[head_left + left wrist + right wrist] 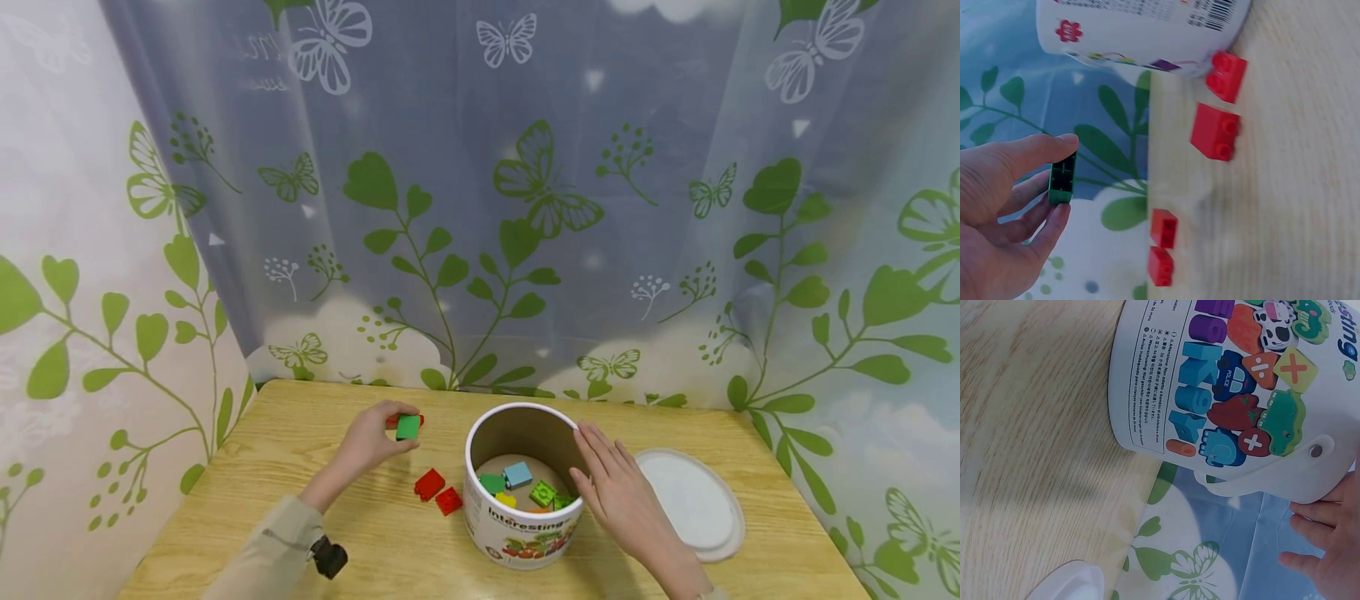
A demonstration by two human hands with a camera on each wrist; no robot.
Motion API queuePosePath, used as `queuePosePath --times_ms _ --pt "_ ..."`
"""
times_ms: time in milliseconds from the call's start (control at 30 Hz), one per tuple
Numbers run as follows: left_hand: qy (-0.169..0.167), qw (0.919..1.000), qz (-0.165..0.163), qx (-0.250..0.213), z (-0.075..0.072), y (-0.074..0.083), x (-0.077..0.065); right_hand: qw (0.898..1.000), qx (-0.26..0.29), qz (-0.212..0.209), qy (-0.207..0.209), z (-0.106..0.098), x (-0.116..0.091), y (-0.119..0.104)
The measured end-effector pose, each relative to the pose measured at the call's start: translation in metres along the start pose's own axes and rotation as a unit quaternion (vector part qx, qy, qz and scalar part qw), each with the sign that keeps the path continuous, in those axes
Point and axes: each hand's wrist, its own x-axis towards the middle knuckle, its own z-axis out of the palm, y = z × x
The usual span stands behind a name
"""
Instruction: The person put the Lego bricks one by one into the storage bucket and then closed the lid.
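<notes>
My left hand (367, 437) pinches a green toy brick (408, 427) between thumb and fingers, raised above the table. In the left wrist view, the hollow underside of the green brick (1062, 178) shows. Two red bricks (429, 484) lie between this hand and a white bucket (480, 521). Two more red bricks (1162, 229) lie farther back, mostly behind the green one in the head view. My right hand (618, 492) rests on the bucket's right rim, fingers extended. Inside the bucket are several bricks, among them a light blue brick (517, 475) and a lime green brick (543, 492).
A round white lid (690, 500) lies on the wooden table (300, 417), right of the bucket and partly behind my right hand. The bucket's white handle (1260, 484) hangs on its side. A leaf-and-butterfly patterned curtain (465, 317) stands along the table's far edge.
</notes>
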Motion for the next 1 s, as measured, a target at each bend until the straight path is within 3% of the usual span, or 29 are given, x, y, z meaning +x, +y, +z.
queuePosePath --times_ms 233,500,767,1000 --pt "-0.008 0.9997 0.021 0.001 -0.008 0.018 0.004 1.0 0.002 0.002 -0.002 -0.001 0.0 -0.001" --pt "-0.023 0.9979 0.042 -0.044 -0.007 0.042 0.012 1.0 0.002 0.002 0.001 -0.001 0.0 -0.001" --pt "-0.026 0.9958 0.075 -0.045 0.002 0.071 0.018 1.0 -0.002 -0.001 0.003 0.0 0.0 0.0" --pt "-0.054 0.9909 0.102 -0.07 0.019 0.092 0.024 1.0 -0.003 -0.001 0.003 0.0 0.0 0.0"
